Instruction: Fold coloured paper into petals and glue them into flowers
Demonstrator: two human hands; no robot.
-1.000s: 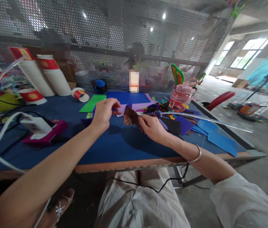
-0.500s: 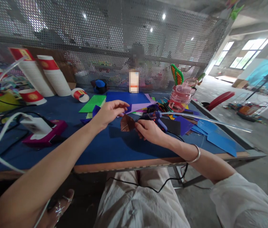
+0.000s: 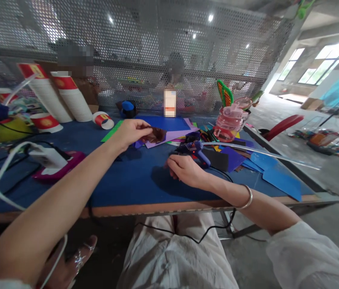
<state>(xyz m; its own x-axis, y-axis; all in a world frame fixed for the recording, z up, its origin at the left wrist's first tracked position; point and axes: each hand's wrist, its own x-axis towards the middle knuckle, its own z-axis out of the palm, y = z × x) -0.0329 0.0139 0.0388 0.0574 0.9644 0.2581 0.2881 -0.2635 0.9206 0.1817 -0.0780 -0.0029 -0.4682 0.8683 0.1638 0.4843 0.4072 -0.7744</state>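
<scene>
My left hand [image 3: 135, 133] pinches a small folded brown paper piece [image 3: 157, 135] between thumb and fingers, above the purple and blue sheets. The piece is slightly blurred. My right hand [image 3: 184, 168] hovers low over the near middle of the table, its fingers curled in and nothing showing between them. Just beyond it lies a blue glue gun [image 3: 199, 152] with a long clear glue stick [image 3: 262, 154] out of its back. A blue sheet [image 3: 166, 123] and a lilac sheet [image 3: 169, 137] lie behind the hands.
Tall stacks of paper cups [image 3: 74, 98] and a magenta power strip [image 3: 76, 160] are on the left. At the right stand a pink clear jar [image 3: 229, 122] and loose blue sheets [image 3: 280, 180]. A phone [image 3: 169, 103] leans against the perforated metal screen [image 3: 145, 68].
The brown paper piece has passed from my right hand to my left, which has moved it up and away. My right hand has let go and stays near the glue gun.
</scene>
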